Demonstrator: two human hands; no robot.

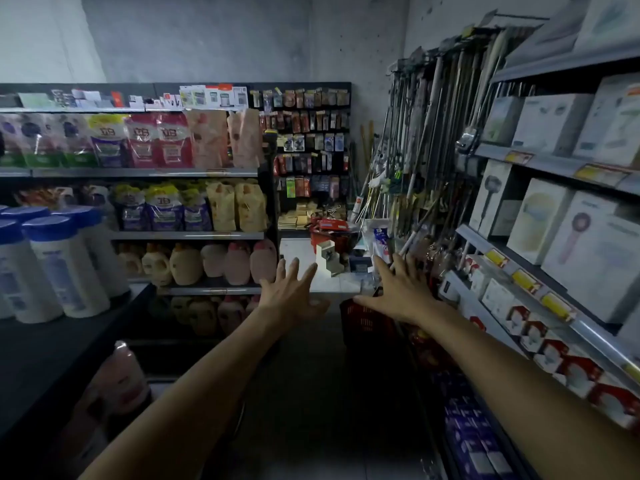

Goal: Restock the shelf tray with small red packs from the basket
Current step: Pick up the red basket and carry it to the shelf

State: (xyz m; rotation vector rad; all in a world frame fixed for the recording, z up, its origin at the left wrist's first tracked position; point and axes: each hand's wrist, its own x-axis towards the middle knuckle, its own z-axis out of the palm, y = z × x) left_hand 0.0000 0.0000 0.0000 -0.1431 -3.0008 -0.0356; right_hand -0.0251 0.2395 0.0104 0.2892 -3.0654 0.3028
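Observation:
A red plastic basket stands on the dark floor of the aisle, just below my hands; what it holds is hidden in shadow. My left hand is stretched forward above and left of the basket, fingers spread, holding nothing. My right hand reaches over the basket's right rim, palm down with fingers apart, empty too. Along the right-hand shelf runs a low tray row of small red-and-white packs.
Shelves of refill pouches and jugs line the left. White bottles with blue caps stand on a dark counter at near left. Mops and poles hang in the far right corner. White boxed appliances fill the right shelves.

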